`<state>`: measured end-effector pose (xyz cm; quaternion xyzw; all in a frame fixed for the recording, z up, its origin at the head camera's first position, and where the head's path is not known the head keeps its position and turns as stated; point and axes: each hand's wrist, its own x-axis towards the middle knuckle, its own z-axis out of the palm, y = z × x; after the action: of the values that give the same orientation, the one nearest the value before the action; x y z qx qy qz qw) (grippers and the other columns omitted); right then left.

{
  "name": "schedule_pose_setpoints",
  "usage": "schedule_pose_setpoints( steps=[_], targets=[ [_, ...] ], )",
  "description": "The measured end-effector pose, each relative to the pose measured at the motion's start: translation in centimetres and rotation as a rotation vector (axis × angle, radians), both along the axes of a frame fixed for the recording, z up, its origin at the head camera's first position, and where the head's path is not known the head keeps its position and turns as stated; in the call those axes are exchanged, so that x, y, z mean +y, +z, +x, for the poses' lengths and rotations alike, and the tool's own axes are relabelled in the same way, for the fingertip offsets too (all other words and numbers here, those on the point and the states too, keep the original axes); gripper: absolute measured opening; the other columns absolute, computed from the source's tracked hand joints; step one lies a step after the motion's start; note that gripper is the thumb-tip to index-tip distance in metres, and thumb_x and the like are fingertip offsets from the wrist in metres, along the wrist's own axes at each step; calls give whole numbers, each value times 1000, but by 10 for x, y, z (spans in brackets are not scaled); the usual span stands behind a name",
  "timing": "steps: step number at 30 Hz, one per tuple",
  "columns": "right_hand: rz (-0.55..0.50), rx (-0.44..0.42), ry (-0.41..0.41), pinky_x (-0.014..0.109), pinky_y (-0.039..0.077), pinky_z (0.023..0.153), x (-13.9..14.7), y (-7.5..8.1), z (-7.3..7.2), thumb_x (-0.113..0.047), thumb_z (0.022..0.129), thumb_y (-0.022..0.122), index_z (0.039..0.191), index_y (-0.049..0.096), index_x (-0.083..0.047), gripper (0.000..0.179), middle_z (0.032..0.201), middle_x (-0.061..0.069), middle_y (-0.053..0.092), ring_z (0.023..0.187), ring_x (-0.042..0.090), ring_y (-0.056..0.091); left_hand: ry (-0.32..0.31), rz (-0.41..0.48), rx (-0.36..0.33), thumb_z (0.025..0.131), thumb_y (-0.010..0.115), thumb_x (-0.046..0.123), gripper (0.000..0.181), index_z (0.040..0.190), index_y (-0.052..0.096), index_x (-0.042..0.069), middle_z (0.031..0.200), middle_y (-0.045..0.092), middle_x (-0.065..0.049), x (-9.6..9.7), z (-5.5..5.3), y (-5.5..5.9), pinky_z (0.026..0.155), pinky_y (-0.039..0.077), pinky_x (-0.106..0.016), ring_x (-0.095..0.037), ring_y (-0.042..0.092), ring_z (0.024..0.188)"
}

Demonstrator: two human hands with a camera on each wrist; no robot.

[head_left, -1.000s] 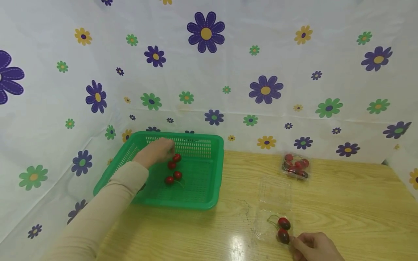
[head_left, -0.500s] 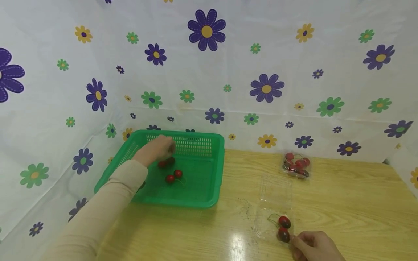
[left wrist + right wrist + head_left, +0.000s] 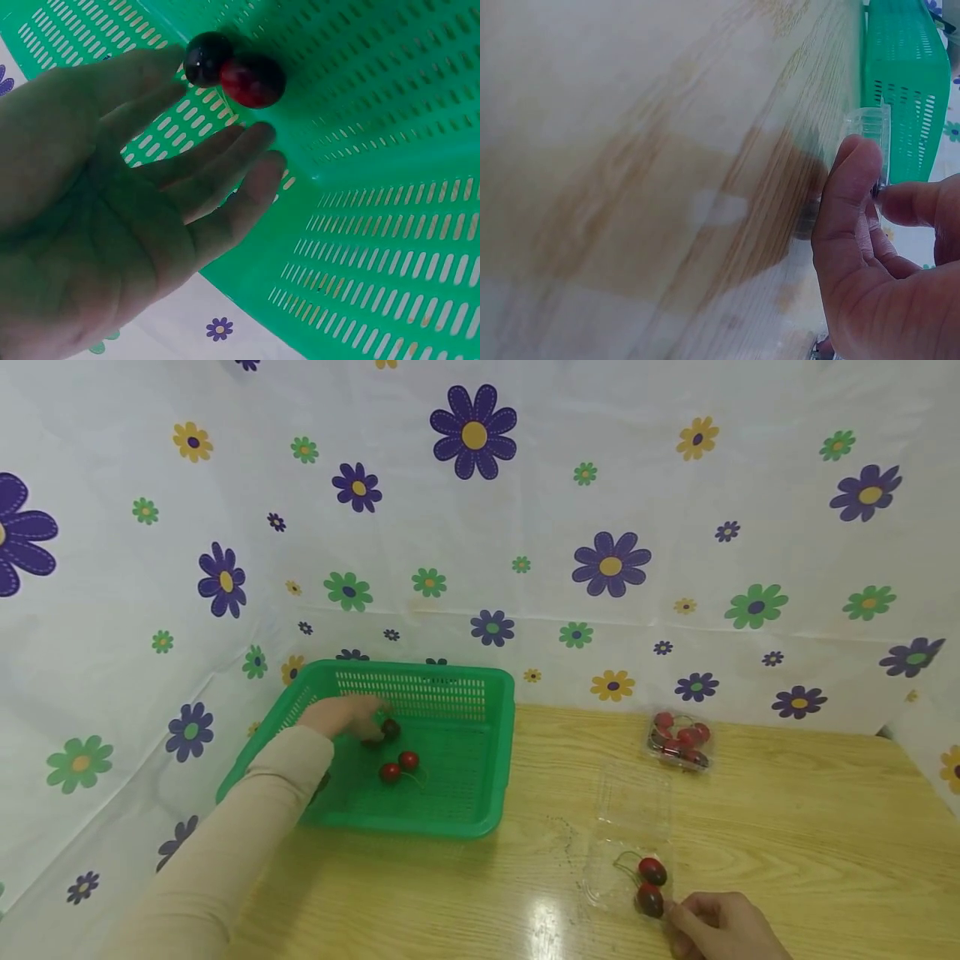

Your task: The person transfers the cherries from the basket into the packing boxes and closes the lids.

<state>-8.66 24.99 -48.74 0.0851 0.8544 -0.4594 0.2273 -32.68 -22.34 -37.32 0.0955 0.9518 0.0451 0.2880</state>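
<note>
My left hand (image 3: 347,717) reaches into the green basket (image 3: 497,752). Its fingers are spread beside a pair of cherries, one dark (image 3: 207,58) and one red and dark (image 3: 253,79); one fingertip is very near the dark one, and whether it touches I cannot tell. Two more cherries (image 3: 399,767) with a stem lie on the basket floor, and another is partly hidden by the sleeve. At the lower right, my right hand (image 3: 723,927) pinches the edge of an open clear plastic box (image 3: 600,881) between thumb and fingers. Two cherries (image 3: 651,885) with stems lie in that box.
A second clear box (image 3: 681,742), filled with several cherries, stands at the back right of the wooden table (image 3: 810,827). Flower-printed white sheeting (image 3: 540,510) rises behind and to the left, close to the basket.
My left hand has drawn back slightly left and lower, its fingers opening out from a curl. The pair of cherries near it has shifted left. My right hand stays on the box edge.
</note>
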Motion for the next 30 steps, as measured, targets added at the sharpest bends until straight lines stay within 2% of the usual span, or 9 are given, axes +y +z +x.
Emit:
schedule_pose_setpoints(
  steps=[3,6,9,14,18,20,24,27,30],
  targets=[
    [0,-4,-4,28,57,65,0,-1,0,-38,102,60,86,72,-5,39,73,-1,71,70,14,67,-3,15,-25,100,59,15,50,149,51,10,147,52,-25,0,2,0,106,51,-58,-44,55,131],
    [1,-9,-15,28,57,65,0,-1,-1,-37,102,60,86,72,-5,38,73,-1,71,70,14,67,20,40,-44,98,64,16,48,145,55,13,140,57,-22,3,4,1,96,57,-52,-38,61,120],
    [28,-13,-38,28,55,64,-2,-2,-1,-36,101,61,86,73,-5,36,72,-1,71,68,14,66,55,39,-36,95,69,15,52,144,55,14,144,54,-22,7,7,-2,101,53,-55,-37,59,123],
    [80,-25,-87,28,53,63,-7,-3,-2,-32,100,62,86,73,-7,31,71,-1,70,67,15,63,31,-21,34,89,76,14,59,145,54,11,151,47,-25,15,10,-9,109,46,-62,-43,52,133],
    [79,-30,-97,28,53,63,-7,-3,-2,-30,100,62,85,73,-6,30,71,0,70,67,15,63,-10,-60,74,83,83,15,54,131,60,3,129,63,-20,20,9,-12,104,52,-55,-37,62,120],
    [69,-25,-85,28,53,63,-6,-3,-2,-30,100,61,85,73,-6,30,71,0,70,67,15,63,-17,-81,88,81,86,16,51,123,61,2,119,65,-17,21,8,-14,100,55,-51,-34,64,112],
    [54,-23,-66,28,53,62,-4,-4,-2,-30,101,61,86,73,-6,31,71,0,70,67,15,63,-6,-125,115,80,88,20,52,120,61,1,139,53,-31,22,10,-16,103,53,-56,-42,58,122],
    [60,-27,-76,28,52,62,-4,-4,-2,-30,101,61,86,73,-6,31,70,0,70,67,15,63,-22,-172,161,79,89,24,57,124,62,1,144,46,-36,22,13,-14,104,50,-63,-51,52,127],
    [69,-28,-90,28,51,61,-5,-4,-3,-28,100,61,85,73,-6,29,69,0,70,66,15,62,-46,-182,201,78,87,18,53,122,62,2,130,59,-28,20,16,-10,100,53,-60,-47,59,118]
  ],
)
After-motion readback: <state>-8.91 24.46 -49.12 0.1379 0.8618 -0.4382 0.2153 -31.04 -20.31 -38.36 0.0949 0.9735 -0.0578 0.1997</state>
